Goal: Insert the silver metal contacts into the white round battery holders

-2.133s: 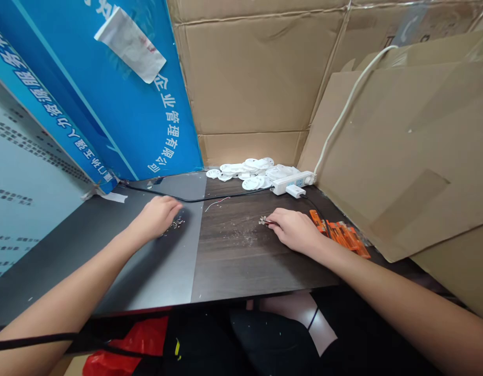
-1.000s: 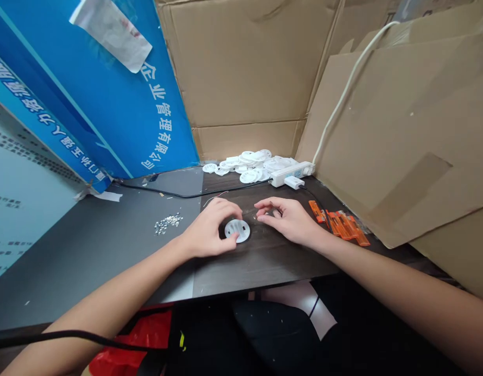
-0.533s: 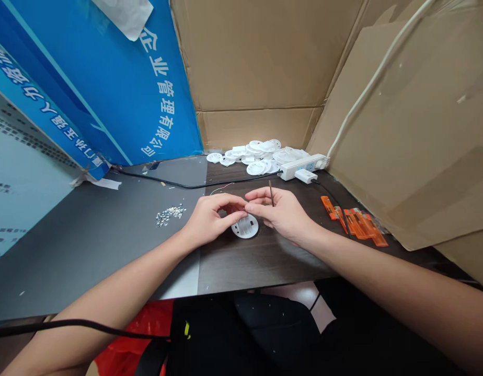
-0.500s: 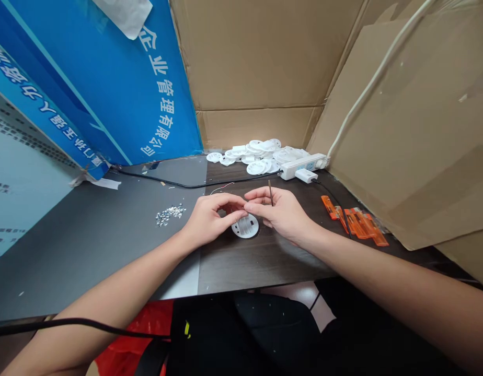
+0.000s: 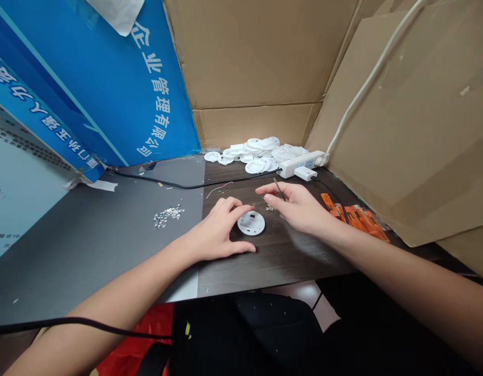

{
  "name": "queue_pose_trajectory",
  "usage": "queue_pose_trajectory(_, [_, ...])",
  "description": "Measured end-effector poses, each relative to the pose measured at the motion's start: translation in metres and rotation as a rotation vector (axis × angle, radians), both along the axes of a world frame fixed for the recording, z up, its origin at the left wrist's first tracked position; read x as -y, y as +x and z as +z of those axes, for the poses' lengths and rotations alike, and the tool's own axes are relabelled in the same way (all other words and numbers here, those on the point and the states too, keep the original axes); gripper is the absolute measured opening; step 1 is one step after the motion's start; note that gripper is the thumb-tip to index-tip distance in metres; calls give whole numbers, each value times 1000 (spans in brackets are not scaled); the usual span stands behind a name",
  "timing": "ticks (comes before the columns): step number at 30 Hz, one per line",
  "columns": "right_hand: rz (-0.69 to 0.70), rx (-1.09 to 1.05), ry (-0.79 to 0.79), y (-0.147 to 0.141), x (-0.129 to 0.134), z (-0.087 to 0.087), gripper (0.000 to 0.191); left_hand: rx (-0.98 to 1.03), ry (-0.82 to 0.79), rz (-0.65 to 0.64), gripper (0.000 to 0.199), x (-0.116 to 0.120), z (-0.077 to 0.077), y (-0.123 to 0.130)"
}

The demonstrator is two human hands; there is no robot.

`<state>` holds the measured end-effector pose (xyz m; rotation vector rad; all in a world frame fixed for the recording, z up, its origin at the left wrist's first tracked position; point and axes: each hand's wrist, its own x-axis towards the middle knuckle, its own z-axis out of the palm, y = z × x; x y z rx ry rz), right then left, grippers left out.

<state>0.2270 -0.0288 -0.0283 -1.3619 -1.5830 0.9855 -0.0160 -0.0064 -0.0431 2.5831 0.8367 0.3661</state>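
Observation:
A round white plastic disc (image 5: 251, 223) with small slots lies flat on the dark wood part of the table. My left hand (image 5: 221, 227) is open at its left side, thumb and fingers spread apart around the disc's edge. Right of the disc and a little above the table is my right hand (image 5: 298, 203), with a thin dark rod (image 5: 279, 189) sticking up between its fingers. The rod's lower end is hidden by the hand. Under those fingertips lies a little heap of tiny brass-coloured pieces (image 5: 269, 207).
Small silvery parts (image 5: 169, 215) are scattered on the grey left side. White discs (image 5: 257, 154) are piled at the back, beside a power strip (image 5: 302, 164). Orange pieces (image 5: 363, 222) lie at right. A thin wire (image 5: 219, 189) and black cable (image 5: 179, 184) cross the table. Cardboard (image 5: 257, 57) walls the back.
My hands have moved apart. The left hand has opened from a pinch above the disc. My right hand has shifted right with the rod, which now tilts, and the brass-coloured pieces have come into view.

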Motion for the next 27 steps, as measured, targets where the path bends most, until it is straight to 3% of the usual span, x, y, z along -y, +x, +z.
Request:
queue_pose_trajectory(2, [50, -36, -81, -3, 2, -2, 37, -5, -5, -24, 80, 1, -2, 4])
queue_pose_trajectory(4, [68, -116, -185, -6, 4, -3, 36, -6, -32, -60, 70, 1, -5, 7])
queue_pose_trajectory(8, [64, -202, -330, -7, 5, -5, 36, 23, -39, 32, 64, -1, -8, 9])
queue_pose_trajectory(11, [115, -83, -218, -4, 4, -10, 31, 48, -46, -6, 76, -2, -8, 5])
queue_pose_trajectory(14, [175, 52, -100, -3, 3, -15, 28, 84, -112, -92, 74, -2, -9, 1])
queue_pose_trajectory(16, [193, 74, -101, -3, 3, -17, 29, 85, -147, -92, 70, -2, -9, 1])
queue_pose_trajectory(19, [180, 75, -126, -4, 4, -15, 29, 51, -116, -8, 66, -1, -9, 4])
queue_pose_trajectory(23, [125, 97, -161, -6, 4, -14, 26, 43, -34, 140, 90, -1, -8, 6])
queue_pose_trajectory(27, [95, 28, -175, -12, 2, -16, 28, 245, -100, 172, 70, -3, -10, 8])
